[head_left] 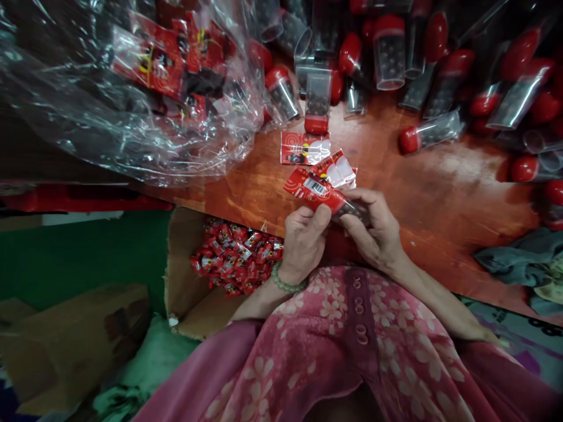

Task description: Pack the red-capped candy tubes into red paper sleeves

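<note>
Between my two hands, close to the table's front edge, is a clear tube point(355, 212) of dark balls, its one end inside a red printed packet point(314, 189) with a barcode. My left hand point(305, 240), with a green bead bracelet point(288, 282) on the wrist, pinches the packet's lower edge. The fingers of my right hand point(373, 228) are closed around the tube's clear end. Just beyond them lie another red packet point(342, 170) and a flat one point(305, 147), which touches the red cap of a tube point(317, 99).
Many red-capped tubes point(389, 53) cover the back and right of the wooden table point(378, 140). A clear plastic bag point(197, 140) with red packets sits at back left. Below the edge, a cardboard box point(185, 264) holds many filled red packets. A grey-green cloth point(514, 258) lies at right.
</note>
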{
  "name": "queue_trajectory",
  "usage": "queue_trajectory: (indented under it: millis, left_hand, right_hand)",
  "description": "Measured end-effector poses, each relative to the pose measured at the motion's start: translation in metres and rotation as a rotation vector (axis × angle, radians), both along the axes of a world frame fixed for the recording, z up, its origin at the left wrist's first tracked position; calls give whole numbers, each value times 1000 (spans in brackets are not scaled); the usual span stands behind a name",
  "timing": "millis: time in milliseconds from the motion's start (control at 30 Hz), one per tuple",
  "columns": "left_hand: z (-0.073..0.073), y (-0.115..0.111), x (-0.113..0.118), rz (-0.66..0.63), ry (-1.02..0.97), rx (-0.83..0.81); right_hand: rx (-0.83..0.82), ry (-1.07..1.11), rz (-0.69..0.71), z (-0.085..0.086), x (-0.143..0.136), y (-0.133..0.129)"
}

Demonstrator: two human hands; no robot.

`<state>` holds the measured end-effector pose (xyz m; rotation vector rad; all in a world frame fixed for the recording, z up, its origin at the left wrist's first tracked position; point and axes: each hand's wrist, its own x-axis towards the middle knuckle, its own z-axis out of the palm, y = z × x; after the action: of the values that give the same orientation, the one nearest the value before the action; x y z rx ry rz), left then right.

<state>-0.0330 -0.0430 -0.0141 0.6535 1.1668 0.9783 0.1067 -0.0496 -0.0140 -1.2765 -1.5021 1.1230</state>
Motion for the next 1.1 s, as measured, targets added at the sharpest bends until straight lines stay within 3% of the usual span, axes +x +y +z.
queue_trajectory:
  millis: [133, 200, 300, 400, 533, 800, 1000, 1100]
  left_hand:
    - [2, 4, 5, 81, -214, -120]
    - [5, 5, 9, 84, -251, -131]
    - [10, 6, 14, 85, -253, -128]
    - [14, 7, 16, 95, -268, -113]
    - [15, 6, 16, 163, -256, -86]
    - [13, 3, 11, 134, -262, -45]
    - [17, -7, 16, 115, -182, 1]
    - [16, -18, 17, 63, -158, 31]
  right_hand:
    - [282, -129, -35, -8, 2, -5]
    - [161, -24, -44, -9, 1, -7]
    - [-182, 268, -22, -5, -3, -5]
    - [-312, 441, -14, 0, -8, -2]
    - [-259, 357, 17, 3, -5, -1]
    - [-256, 395, 20, 5, 4, -15]
    - [-19, 165, -43, -1, 4, -27]
    - [36, 181, -66, 4, 4, -33]
